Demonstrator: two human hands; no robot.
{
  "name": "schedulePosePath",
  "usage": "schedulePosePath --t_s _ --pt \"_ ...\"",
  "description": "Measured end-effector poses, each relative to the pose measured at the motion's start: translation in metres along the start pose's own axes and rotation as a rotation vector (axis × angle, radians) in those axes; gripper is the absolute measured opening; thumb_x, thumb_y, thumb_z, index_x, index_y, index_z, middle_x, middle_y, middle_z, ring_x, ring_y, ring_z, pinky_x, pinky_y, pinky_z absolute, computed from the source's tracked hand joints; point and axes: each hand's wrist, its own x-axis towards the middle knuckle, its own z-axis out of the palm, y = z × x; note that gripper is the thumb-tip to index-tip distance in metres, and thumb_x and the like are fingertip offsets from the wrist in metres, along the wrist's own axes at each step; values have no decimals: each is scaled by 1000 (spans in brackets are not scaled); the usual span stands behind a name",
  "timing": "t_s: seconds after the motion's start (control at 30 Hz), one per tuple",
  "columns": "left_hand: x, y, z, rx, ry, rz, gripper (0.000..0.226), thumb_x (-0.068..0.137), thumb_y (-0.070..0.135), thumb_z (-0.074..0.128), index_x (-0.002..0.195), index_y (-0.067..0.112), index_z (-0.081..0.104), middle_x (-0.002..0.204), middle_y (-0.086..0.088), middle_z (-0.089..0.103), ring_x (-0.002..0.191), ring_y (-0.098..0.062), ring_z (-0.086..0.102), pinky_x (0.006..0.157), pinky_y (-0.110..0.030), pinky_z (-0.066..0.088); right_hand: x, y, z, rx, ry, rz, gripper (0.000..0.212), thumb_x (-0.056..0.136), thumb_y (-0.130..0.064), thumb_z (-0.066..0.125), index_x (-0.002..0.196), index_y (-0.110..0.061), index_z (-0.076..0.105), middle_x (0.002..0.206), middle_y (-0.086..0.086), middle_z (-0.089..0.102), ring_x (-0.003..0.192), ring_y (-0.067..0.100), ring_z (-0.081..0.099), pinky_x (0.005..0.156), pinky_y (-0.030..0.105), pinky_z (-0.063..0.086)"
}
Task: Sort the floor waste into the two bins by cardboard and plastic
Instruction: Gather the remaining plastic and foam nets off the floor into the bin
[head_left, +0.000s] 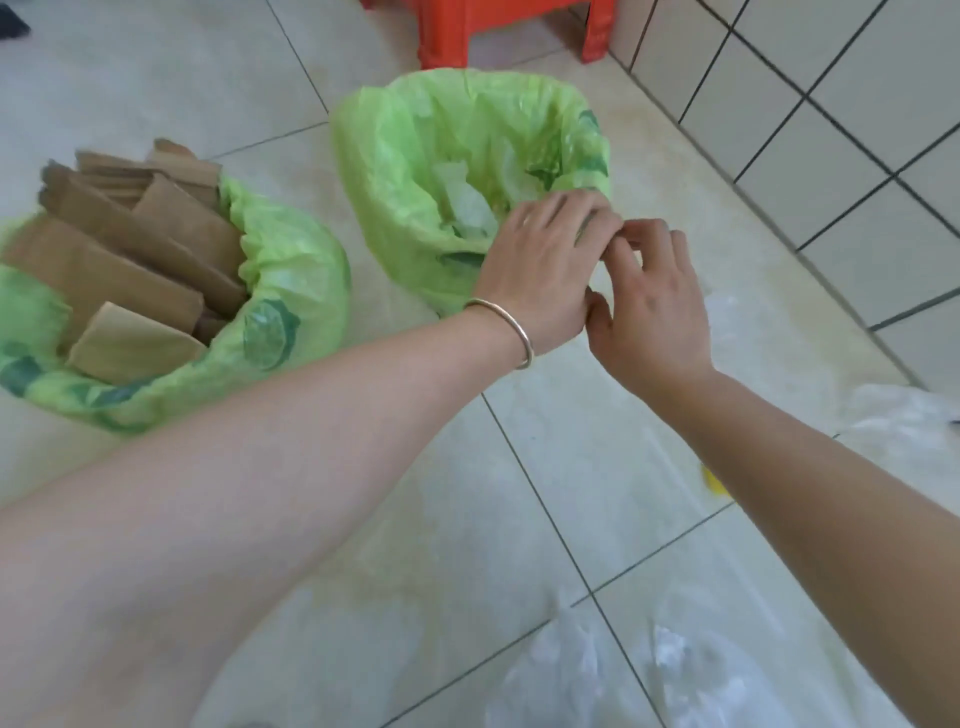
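Observation:
Two bins lined with green bags stand on the tiled floor. The left bin (291, 291) is packed with brown cardboard pieces (130, 244). The right bin (384, 171) holds crumpled clear plastic (470, 208). My left hand (540, 270), with a metal bangle on the wrist, and my right hand (654, 312) meet at the right bin's near rim. Their fingertips pinch together there on what looks like the top edge of a thin clear plastic film (587, 467). The film trails down over the floor toward me and is faint at the fingers.
More clear plastic bags lie on the floor at the bottom (623, 670) and at the right (904, 421), beside a small yellow scrap (714, 480). A red plastic stool (509, 26) stands behind the right bin. A tiled wall (831, 130) runs along the right.

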Motion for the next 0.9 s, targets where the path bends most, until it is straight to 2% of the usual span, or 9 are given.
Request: schedulePosePath --t_s 0.07,0.13,0.2,0.27,0.33,0.43,0.6,0.73,0.9 --pt "-18 17 2 -88 70 28 57 57 16 36 106 10 65 108 -8 64 94 -29 61 75 -36 47 -24 0 -8 -7 31 -8 37 64 0 54 100 -1 56 102 22 59 84 36 52 66 41 47" --pt "-41 33 5 -198 42 32 58 58 14 38 110 8 64 110 -10 63 93 -29 60 73 -36 49 -51 4 -12 -5 48 -25 38 64 -1 52 102 -3 51 99 23 58 85 30 43 69 38 43" --pt "-66 49 14 -290 -11 3 60 62 14 39 119 9 58 115 -12 58 96 -29 59 75 -38 51 -78 6 -15 9 -4 -42 39 66 -4 49 105 -6 46 97 22 57 85 30 43 71 37 41" --pt "-96 64 23 -422 -136 -116 60 69 11 43 129 14 47 122 -11 51 101 -28 59 74 -40 54 -108 6 -17 36 -105 -69 39 68 -6 48 107 -9 44 97 20 58 83 34 50 69 41 44" --pt "-126 77 30 -515 -314 -249 62 76 5 53 136 16 40 128 -7 44 104 -22 58 74 -40 54 -141 4 -19 68 -214 -100 41 66 -5 55 106 -11 47 96 16 58 79 34 52 63 40 47" --pt "-171 88 40 -495 -546 -275 59 83 9 52 138 21 34 130 1 41 104 -14 59 76 -38 53 -191 2 -21 58 -386 -147 53 59 -3 69 107 -13 50 94 11 61 75 32 56 56 35 48" --pt "-222 90 54 -388 -845 -189 54 87 19 50 138 24 33 137 3 36 106 -17 59 79 -38 53 -257 6 -21 71 -625 -242 60 53 -5 75 105 -19 48 92 5 63 73 25 60 51 29 48" --pt "-226 91 59 -348 -892 -138 52 88 20 50 138 25 34 139 3 34 106 -21 59 77 -37 52 -270 15 -22 18 -689 -220 62 50 -7 77 103 -20 49 89 4 64 70 24 60 49 26 43" --pt "-224 94 70 -311 -918 -111 51 89 22 49 138 26 35 138 2 35 110 -20 57 77 -36 52 -270 25 -30 -51 -677 -27 53 52 -2 78 102 -13 61 88 7 64 72 29 62 50 29 50"
